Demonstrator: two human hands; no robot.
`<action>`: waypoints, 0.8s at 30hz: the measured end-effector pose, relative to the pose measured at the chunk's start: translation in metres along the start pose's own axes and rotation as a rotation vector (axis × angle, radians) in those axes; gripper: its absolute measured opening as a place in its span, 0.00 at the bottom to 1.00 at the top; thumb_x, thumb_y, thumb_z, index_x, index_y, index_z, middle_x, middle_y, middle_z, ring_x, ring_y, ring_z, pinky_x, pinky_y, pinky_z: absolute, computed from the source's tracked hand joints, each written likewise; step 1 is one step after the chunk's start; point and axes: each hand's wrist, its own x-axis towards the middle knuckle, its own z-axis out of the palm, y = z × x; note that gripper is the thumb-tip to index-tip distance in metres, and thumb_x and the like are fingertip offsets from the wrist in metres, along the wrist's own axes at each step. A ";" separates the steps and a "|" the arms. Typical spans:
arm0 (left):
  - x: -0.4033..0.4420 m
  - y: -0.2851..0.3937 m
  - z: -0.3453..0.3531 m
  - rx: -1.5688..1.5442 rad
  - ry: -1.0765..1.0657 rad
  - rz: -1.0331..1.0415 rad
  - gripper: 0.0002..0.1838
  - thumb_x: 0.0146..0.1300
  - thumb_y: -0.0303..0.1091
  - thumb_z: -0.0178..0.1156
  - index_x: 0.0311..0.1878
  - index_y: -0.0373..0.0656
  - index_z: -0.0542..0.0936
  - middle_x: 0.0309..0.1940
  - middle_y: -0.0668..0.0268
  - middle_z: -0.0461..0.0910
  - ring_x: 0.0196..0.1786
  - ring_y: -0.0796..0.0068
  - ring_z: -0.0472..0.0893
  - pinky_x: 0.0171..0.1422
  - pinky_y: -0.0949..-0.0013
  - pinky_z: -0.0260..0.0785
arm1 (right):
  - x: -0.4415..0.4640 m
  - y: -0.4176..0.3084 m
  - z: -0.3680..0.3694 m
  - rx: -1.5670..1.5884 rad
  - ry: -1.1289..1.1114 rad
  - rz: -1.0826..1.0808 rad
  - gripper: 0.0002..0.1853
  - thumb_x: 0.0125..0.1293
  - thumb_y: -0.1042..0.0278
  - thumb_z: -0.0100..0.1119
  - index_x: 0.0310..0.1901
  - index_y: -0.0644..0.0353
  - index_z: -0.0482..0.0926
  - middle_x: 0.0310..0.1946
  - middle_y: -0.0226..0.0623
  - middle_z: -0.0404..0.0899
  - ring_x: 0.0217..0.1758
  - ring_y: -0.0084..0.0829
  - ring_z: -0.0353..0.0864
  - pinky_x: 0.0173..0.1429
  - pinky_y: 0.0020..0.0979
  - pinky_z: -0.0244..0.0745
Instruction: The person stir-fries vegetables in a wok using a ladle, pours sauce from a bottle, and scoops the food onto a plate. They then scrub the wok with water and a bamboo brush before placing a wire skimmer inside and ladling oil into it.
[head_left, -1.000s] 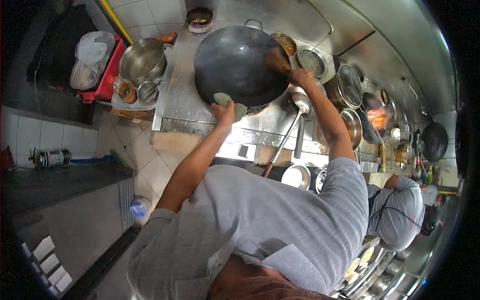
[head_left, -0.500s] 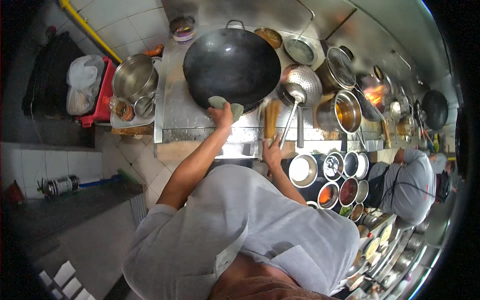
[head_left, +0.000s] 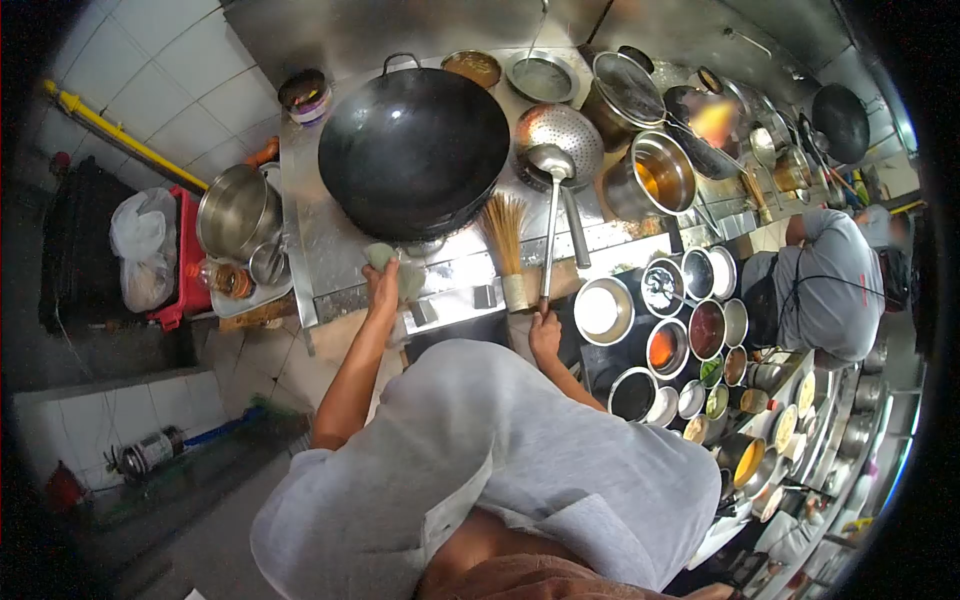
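Note:
A large black wok point(head_left: 415, 150) sits on the steel stove. In front of its near rim is my left hand point(head_left: 382, 285), closed around a greenish cloth point(head_left: 409, 280) and apart from the wok. My right hand point(head_left: 545, 338) grips the dark handle end of a long ladle point(head_left: 552, 215). The ladle's bowl lies in a perforated strainer point(head_left: 575, 135), whose own handle points toward me. Just left of the ladle, a bamboo wok brush point(head_left: 508, 245) rests at the stove's front edge.
Several pans of sauces and seasonings, including a white-filled pan point(head_left: 603, 310), stand at right. Behind them a co-worker point(head_left: 830, 285) bends near a flaming burner point(head_left: 712, 122). A pot of oil point(head_left: 650, 177) is right of the strainer. Steel bowls point(head_left: 238, 208) stand at left.
My left hand and the cloth have come away from the wok's rim toward me. My right hand has let go of the wok brush and taken hold of the ladle. The view has shifted.

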 end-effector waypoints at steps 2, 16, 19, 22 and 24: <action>-0.002 -0.033 -0.036 0.227 -0.019 0.145 0.38 0.63 0.54 0.60 0.66 0.35 0.64 0.59 0.46 0.72 0.59 0.49 0.75 0.55 0.52 0.70 | 0.002 0.011 0.001 0.074 -0.065 -0.011 0.26 0.66 0.54 0.59 0.58 0.64 0.70 0.49 0.60 0.77 0.54 0.59 0.77 0.57 0.49 0.72; -0.015 -0.099 -0.079 0.795 0.014 0.202 0.40 0.53 0.53 0.64 0.58 0.26 0.70 0.56 0.41 0.74 0.61 0.43 0.72 0.69 0.51 0.61 | -0.020 -0.108 -0.070 0.895 -0.307 -0.085 0.08 0.65 0.67 0.56 0.37 0.63 0.72 0.18 0.30 0.68 0.14 0.21 0.66 0.17 0.26 0.62; -0.025 -0.097 -0.084 0.919 0.088 0.307 0.40 0.52 0.54 0.65 0.57 0.26 0.71 0.55 0.42 0.74 0.60 0.45 0.73 0.68 0.51 0.61 | -0.006 -0.157 -0.082 0.888 -0.268 -0.320 0.11 0.65 0.71 0.51 0.46 0.67 0.71 0.20 0.31 0.68 0.14 0.22 0.66 0.17 0.26 0.62; -0.029 -0.096 -0.093 0.785 0.118 0.371 0.38 0.53 0.53 0.67 0.54 0.27 0.74 0.50 0.42 0.77 0.55 0.45 0.76 0.63 0.52 0.66 | 0.012 -0.217 -0.103 0.957 -0.287 -0.341 0.17 0.64 0.74 0.48 0.55 0.65 0.69 0.21 0.31 0.68 0.13 0.21 0.65 0.16 0.24 0.61; -0.019 -0.100 -0.106 0.438 -0.037 0.444 0.35 0.54 0.52 0.68 0.51 0.27 0.76 0.44 0.43 0.79 0.51 0.47 0.79 0.57 0.53 0.70 | 0.046 -0.252 -0.105 0.984 -0.267 -0.414 0.12 0.66 0.73 0.49 0.49 0.64 0.71 0.18 0.30 0.68 0.11 0.22 0.64 0.15 0.25 0.61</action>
